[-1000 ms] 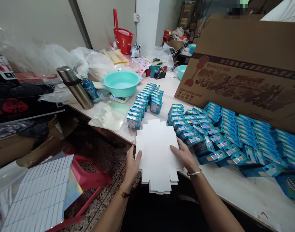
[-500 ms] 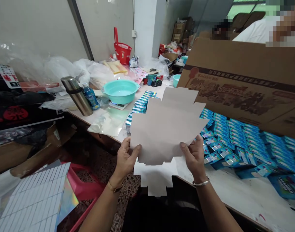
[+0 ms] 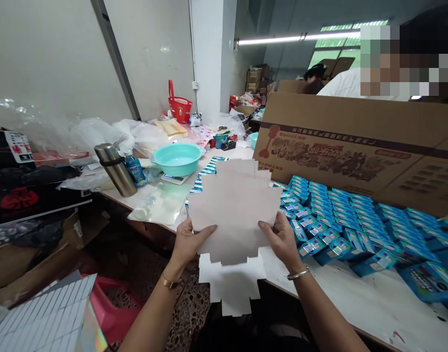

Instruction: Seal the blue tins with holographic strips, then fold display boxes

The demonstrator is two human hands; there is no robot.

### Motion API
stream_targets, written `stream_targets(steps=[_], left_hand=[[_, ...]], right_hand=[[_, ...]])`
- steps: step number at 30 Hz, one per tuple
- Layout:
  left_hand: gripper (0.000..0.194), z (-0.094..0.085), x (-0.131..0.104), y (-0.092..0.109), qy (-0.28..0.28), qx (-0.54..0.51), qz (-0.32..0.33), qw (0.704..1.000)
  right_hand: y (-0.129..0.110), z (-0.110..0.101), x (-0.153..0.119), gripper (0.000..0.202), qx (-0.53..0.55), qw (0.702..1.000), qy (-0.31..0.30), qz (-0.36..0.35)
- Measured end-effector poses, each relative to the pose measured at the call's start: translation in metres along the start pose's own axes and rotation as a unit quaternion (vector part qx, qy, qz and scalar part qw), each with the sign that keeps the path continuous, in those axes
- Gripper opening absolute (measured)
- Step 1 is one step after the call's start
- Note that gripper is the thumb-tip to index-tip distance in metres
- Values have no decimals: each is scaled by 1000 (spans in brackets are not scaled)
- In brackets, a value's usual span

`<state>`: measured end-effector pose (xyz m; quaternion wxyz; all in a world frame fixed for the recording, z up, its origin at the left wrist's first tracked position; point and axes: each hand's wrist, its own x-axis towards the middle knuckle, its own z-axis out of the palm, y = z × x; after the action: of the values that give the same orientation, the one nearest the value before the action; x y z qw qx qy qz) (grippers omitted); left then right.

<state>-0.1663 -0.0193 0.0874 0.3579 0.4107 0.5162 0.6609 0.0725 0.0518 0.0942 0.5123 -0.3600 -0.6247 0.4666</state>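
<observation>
Upright in front of me is a grey die-cut cardboard blank [image 3: 236, 210] with stepped edges; a second edge peeks out at its top right. My left hand [image 3: 189, 239] grips its lower left side, thumb on the near face. On the lower right side my right hand [image 3: 280, 237] grips it the same way, fingers hidden behind. Below it, at the table's front edge, lies another pale blank [image 3: 233, 283] with notched edges. Rows of blue printed boxes [image 3: 337, 210] stand on the table to the right.
A large brown carton [image 3: 348, 146] stands behind the blue boxes, with a person beyond it. On the left are a turquoise basin [image 3: 179, 159], a steel flask [image 3: 116, 169] and a blue bottle [image 3: 135, 168]. A pink stool [image 3: 116, 313] holds printed sheets [image 3: 44, 318].
The held blank has become more squared to me, and its right side has moved left with my right hand. The view has tilted up, showing more of the person and a ceiling light.
</observation>
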Motion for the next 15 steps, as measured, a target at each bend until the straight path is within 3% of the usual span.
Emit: stream_targets(steps=[3,9,12,15], left_hand=[[52,2,-2,13,-15,-21,-38,999],[56,9,-12,19,-20,-16,-96,995],[51,13,-17,20,-21,22,-86,996],[47,24,-21,12,33,91,-28,995]], right_hand=[[-12,-5,-2,59,6,999,-38,13],[-4,-7,-19,72,17,998,-14,53],[4,-5,-27,69,-68,996,47,17],[6,11,-39,60,-189,979,78,-21]])
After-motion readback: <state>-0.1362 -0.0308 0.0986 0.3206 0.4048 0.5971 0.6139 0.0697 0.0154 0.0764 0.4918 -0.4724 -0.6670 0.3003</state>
